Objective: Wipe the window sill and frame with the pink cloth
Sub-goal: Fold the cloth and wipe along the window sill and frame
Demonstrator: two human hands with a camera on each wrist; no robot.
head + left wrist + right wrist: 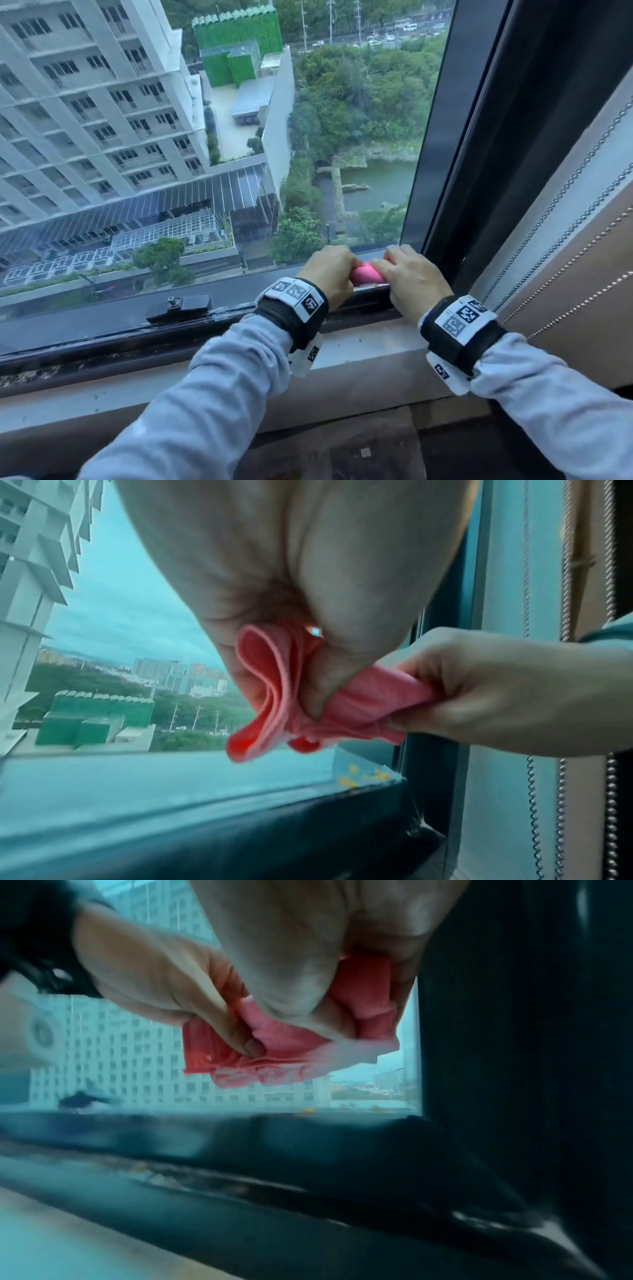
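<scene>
Both hands hold a bunched pink cloth (367,275) just above the dark lower window frame (359,301), close to its right corner. My left hand (330,274) pinches the cloth's left end; in the left wrist view folds of the cloth (274,696) hang below its thumb. My right hand (409,277) grips the right end, and the right wrist view shows the cloth (274,1053) gathered under its fingers. The pale window sill (359,346) lies below the wrists. The dark vertical frame (455,192) rises right beside the right hand.
A black window latch (180,306) sits on the lower frame to the left. Grit lies in the frame's track (41,371). Yellowish specks (363,775) dot the glass corner. Bead chains (555,212) of a tan blind (582,267) hang at the right.
</scene>
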